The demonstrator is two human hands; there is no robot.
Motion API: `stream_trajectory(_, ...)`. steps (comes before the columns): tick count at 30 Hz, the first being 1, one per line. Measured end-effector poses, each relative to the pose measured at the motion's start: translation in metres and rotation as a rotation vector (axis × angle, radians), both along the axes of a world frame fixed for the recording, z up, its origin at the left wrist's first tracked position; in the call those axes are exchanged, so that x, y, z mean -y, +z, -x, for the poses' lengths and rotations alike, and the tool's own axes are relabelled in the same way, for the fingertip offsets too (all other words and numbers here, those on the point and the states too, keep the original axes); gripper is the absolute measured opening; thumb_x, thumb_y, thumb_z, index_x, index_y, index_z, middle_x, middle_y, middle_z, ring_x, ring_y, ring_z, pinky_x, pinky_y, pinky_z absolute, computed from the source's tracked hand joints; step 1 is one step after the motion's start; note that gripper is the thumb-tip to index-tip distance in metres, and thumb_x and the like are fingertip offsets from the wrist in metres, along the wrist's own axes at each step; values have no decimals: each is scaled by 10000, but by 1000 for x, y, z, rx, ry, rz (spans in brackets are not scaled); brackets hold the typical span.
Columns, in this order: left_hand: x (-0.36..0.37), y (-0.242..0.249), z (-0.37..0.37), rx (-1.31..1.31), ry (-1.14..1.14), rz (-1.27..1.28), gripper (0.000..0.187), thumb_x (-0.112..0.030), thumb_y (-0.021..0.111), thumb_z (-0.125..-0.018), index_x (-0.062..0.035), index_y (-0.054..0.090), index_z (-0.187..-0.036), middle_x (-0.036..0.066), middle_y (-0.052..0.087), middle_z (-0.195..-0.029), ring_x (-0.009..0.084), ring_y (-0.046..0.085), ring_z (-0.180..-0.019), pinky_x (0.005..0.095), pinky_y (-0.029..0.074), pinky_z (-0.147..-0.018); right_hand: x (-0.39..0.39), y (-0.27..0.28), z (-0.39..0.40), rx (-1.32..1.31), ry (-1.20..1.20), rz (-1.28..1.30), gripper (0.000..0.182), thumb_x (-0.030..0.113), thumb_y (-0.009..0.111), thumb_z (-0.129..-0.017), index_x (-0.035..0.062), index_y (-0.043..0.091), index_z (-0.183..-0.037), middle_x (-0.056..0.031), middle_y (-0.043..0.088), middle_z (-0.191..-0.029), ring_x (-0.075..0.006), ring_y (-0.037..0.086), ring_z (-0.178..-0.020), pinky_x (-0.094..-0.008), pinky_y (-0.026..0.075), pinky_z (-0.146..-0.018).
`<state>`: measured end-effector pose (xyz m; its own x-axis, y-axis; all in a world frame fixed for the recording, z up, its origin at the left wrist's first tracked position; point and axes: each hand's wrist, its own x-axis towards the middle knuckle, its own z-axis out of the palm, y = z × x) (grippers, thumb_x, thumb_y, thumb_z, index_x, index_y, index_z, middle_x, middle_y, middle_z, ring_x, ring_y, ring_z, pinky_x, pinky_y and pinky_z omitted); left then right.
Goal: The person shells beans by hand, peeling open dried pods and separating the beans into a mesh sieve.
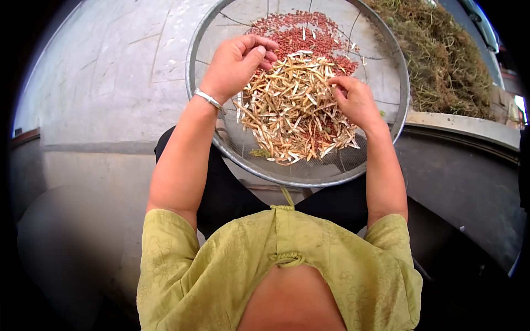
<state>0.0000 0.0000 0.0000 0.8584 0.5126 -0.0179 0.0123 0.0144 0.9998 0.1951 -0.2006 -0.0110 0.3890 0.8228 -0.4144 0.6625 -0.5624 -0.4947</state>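
A round metal-rimmed mesh sieve (402, 71) rests over my lap. Dry, pale bean pods (298, 110) are heaped in its near and middle part, and small red beans (301, 41) are spread across the far part. My left hand (237, 62), a bangle (208, 99) at its wrist, hovers over the left edge of the heap with its fingers curled towards the thumb. Whatever lies in those fingers is hidden. At the heap's right side is my right hand (356, 101), thumb and forefinger bent together at the pods; what they pinch is too small to name.
A large pile of dried plant stalks (441, 60) lies beyond the sieve on the right, behind a low pale ledge (458, 122). Concrete floor (105, 66) stretches to the left. Part of a vehicle (483, 25) shows at the upper right.
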Motion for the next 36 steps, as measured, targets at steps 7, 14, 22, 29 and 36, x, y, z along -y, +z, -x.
stream_trajectory(7, 26, -9, -7, -228, -21, -325, 160, -43, 483, -879, 7, 595, -982, 42, 620, -824, 82, 581, -724, 210, 478, -681, 12, -8, 14, 284, 68, -256, 501, 180, 677, -734, 82, 499, -1192, -144, 549, -1066, -271, 580, -905, -360, 478, -784)
stream_trajectory(14, 29, -14, -7, -370, -92, -668, 164, -162, 545, -812, -34, 619, -885, 175, 620, -760, 357, 593, -737, 423, 466, -671, -2, -15, 37, 86, 160, -307, 174, 88, 644, -731, 24, 600, -888, -130, 607, -790, -233, 601, -708, -335, 483, -650)
stream_trajectory(22, 41, -15, -4, -562, -218, -754, 175, -189, 570, -800, -43, 616, -885, 174, 627, -823, 336, 601, -796, 415, 474, -706, 7, 2, 13, -112, -128, -277, 121, 51, 571, -749, 32, 607, -863, -115, 626, -724, -207, 614, -656, -319, 481, -626)
stream_trajectory(29, 67, -23, -17, -703, -341, -950, 233, -236, 631, -771, -28, 561, -850, 160, 622, -811, 306, 611, -822, 405, 487, -705, 5, 2, 15, 23, -20, -266, 179, 66, 567, -719, 13, 616, -884, -167, 619, -728, -291, 611, -678, -374, 480, -654)
stream_trajectory(36, 66, -39, -24, -624, -270, -992, 149, -154, 588, -768, -31, 560, -847, 149, 620, -765, 305, 610, -792, 405, 479, -681, 4, 6, 12, -61, -102, -300, 176, 105, 564, -725, 2, 624, -855, -154, 601, -659, -251, 596, -593, -363, 471, -594)
